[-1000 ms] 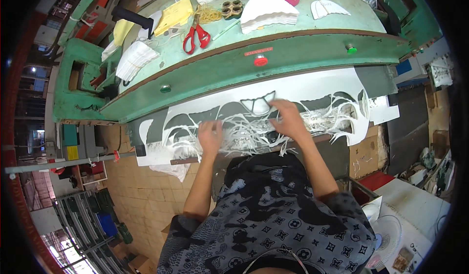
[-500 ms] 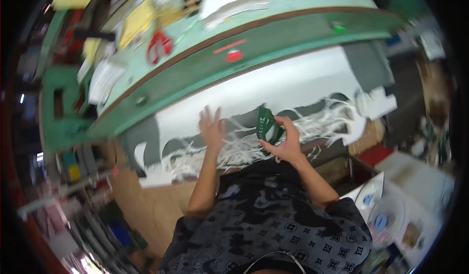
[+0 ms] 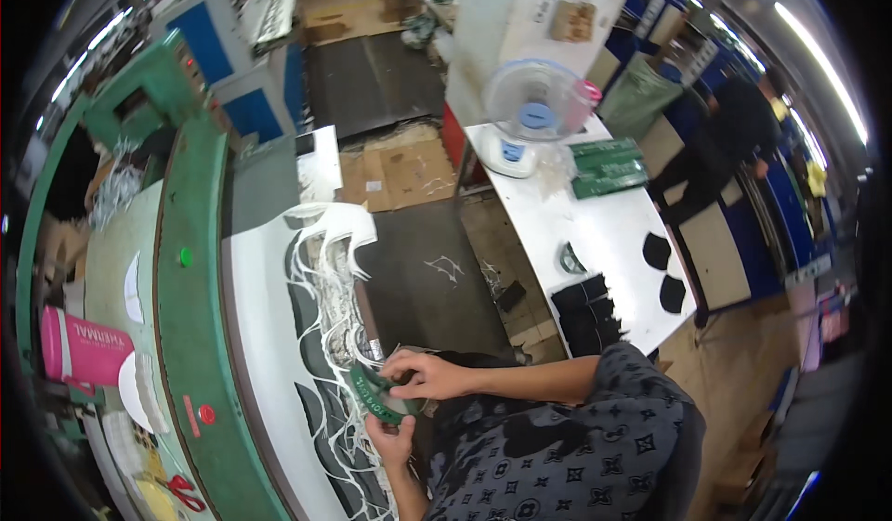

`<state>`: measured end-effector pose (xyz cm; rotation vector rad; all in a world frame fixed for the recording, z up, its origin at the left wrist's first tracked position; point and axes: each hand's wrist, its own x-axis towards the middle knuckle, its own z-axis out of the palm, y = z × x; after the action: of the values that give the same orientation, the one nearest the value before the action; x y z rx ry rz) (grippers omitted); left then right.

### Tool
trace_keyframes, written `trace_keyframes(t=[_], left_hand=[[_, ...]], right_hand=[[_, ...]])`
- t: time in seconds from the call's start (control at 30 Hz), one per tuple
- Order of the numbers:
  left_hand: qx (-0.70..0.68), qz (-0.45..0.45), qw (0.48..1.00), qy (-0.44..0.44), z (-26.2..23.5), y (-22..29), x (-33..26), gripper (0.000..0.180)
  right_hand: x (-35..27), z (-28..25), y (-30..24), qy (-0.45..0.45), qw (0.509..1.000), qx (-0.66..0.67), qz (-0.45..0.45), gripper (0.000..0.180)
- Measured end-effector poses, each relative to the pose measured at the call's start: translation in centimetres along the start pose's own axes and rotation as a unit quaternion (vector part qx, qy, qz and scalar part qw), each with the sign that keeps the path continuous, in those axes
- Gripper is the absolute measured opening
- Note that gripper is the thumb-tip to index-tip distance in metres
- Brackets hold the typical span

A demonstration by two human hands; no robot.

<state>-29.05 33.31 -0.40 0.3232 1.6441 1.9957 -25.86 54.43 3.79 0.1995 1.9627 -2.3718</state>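
A worker holds a roll of green tape (image 3: pixel 379 394) between both hands just off the near edge of a green cutting desk (image 3: pixel 193 317), close against the body rather than resting on the surface. The left hand (image 3: pixel 392 436) cups the roll from below, fingers wrapped round its rim in a closed grip that appears to steady it. The right hand (image 3: pixel 429 375) comes over the top, fingertips pinched shut on what looks like the tape's edge, though the exact point of contact is too small to make out.

Holding the roll in the air, clear of the desk, seems to leave both hands free to turn it and keeps it out of the tangle beside it. Along the desk's near edge lies a white sheet (image 3: pixel 265 335) with curved shapes cut out of it, and thin white offcut strips (image 3: pixel 327 284) trail over that edge toward the floor. Farther in on the desk sit a pink container (image 3: pixel 79 346) and small white cut pieces (image 3: pixel 139 389), with red-handled scissors (image 3: pixel 181 493) at the desk's left end, all well apart from the hands.

To the worker's right stands a white side desk (image 3: pixel 595 233) carrying a small fan (image 3: pixel 530 117), green packets (image 3: pixel 609 163) and stacks of black cut pieces (image 3: pixel 585 307). Another person (image 3: pixel 725 145) bends over work in the background.
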Motion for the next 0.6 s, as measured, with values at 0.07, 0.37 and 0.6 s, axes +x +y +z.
trace_keyframes(t=[0.07, 0.37, 0.6], left_hand=[[-0.037, -0.001, 0.996, -0.079, 2.2, 1.6, -0.1, 0.08], [0.109, 0.029, 0.952, -0.286, 5.9, 4.3, -1.4, 0.091], [0.087, -0.025, 0.954, -0.285, 10.2, 2.0, -3.9, 0.084]], right_hand=[[-3.4, -1.0, -0.4, 0.008, 1.0, -0.016, -0.017, 0.062], [-10.6, -2.9, -1.8, -0.05, 0.996, -0.065, -0.038, 0.089], [-14.5, -6.5, 0.2, -0.075, 0.996, -0.04, 0.01, 0.087]])
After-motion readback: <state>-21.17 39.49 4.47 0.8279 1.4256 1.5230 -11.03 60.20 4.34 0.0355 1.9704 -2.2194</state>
